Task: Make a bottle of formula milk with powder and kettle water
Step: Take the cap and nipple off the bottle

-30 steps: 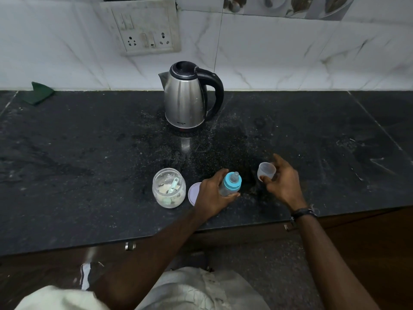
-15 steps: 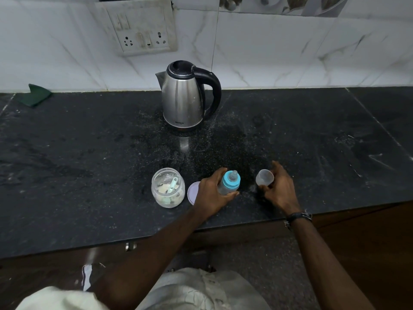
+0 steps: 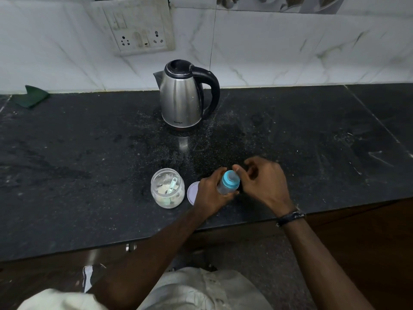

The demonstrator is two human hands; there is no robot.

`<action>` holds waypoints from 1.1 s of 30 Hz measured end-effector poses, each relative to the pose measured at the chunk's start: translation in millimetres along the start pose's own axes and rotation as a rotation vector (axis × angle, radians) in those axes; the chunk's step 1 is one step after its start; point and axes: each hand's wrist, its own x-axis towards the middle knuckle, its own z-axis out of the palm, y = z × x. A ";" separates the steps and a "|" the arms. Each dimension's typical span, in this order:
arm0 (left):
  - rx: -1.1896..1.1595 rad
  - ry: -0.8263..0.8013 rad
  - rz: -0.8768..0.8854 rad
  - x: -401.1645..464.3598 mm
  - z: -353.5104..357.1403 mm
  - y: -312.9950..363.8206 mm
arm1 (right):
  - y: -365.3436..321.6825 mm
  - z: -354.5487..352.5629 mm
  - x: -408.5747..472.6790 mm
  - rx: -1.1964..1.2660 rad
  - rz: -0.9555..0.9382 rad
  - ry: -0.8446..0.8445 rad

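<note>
Head cam: left hand (image 3: 209, 193) grips bottle (image 3: 228, 183); right hand (image 3: 263, 182) fingers curled at teal collar, grip unclear. Powder jar (image 3: 167, 187) open at 9 o'clock; kettle (image 3: 182, 97) at 12 untouched. Early stage.

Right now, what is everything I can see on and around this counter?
kettle: one, steel with black lid and handle, back of the counter, upright.
jar: one, clear glass, open, pale powder and a light green scoop inside, front of the counter.
jar lid: one, pale lilac, on the counter between jar and bottle, partly behind the left hand.
baby bottle: one, clear with blue collar and teat, held at the front.
cloth: one, dark green, far left by the wall.
socket panel: one, white, on the tiled wall.
counter: one, black speckled stone.
left hand: grips the bottle's body.
right hand: fingers curled at the bottle's top; dark band on wrist.
</note>
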 end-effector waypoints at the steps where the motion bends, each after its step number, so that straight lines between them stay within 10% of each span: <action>1: -0.009 0.002 -0.012 -0.3 -0.1 0.3 | -6.9 3.8 -3.2 -0.069 -0.020 -0.029; 13: -0.017 0.050 -0.073 0.4 0.8 -0.3 | -32.7 36.8 -10.8 -0.295 0.085 -0.060; 33: -0.033 0.016 -0.048 4.0 -3.8 4.4 | 4.7 13.5 28.0 -0.040 -0.413 -0.524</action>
